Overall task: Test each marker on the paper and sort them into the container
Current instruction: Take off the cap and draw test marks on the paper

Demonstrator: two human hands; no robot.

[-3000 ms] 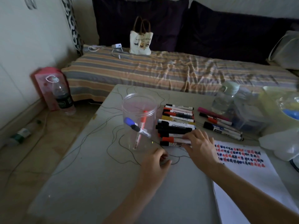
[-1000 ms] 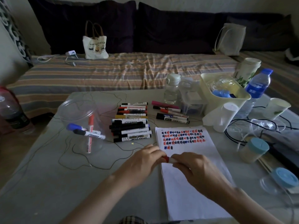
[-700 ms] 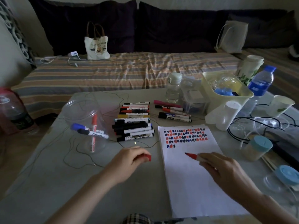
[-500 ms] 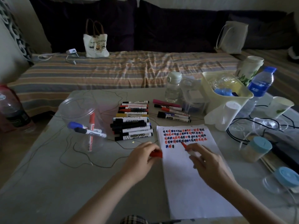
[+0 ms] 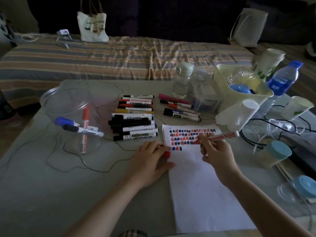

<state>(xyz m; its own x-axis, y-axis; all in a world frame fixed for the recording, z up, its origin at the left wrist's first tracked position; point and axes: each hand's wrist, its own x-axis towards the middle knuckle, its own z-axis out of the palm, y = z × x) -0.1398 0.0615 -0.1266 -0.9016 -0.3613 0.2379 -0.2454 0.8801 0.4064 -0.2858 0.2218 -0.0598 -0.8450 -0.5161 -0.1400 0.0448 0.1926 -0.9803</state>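
Nearest, at lower centre of the frame: left hand [image 5: 150, 161] resting at the left edge of the paper [image 5: 201, 185], fingers curled round a red cap [image 5: 166, 154], only its end showing. Just right of it: right hand [image 5: 217, 154] pinching the red marker [image 5: 220, 136] low on the barrel near the tip, tip down among the last rows of red, blue and black test marks at the sheet's upper part; whether touching the paper, hard to tell.

Handling, as a judgement: light, stiff plastic barrel, smooth and round, likely to roll if laid flat; best held at mid-barrel or near the tip for control. Wet tip prone to smearing, so cap on before dropping in. Thin, limp paper, apt to slide unless pinned by the left hand.

Further up, at centre: row of markers [image 5: 135, 120] lying side by side, a smaller group [image 5: 179, 108] to its right. At centre left: clear container [image 5: 68, 100] holding three markers, one red upright, a blue-capped and a black-capped one leaning across it; thin-walled and light by the look, easy to tip.

Upper right: pale bin [image 5: 222, 74], water bottle [image 5: 283, 79]. Far back: striped bedding [image 5: 119, 57], tote bag [image 5: 92, 24]
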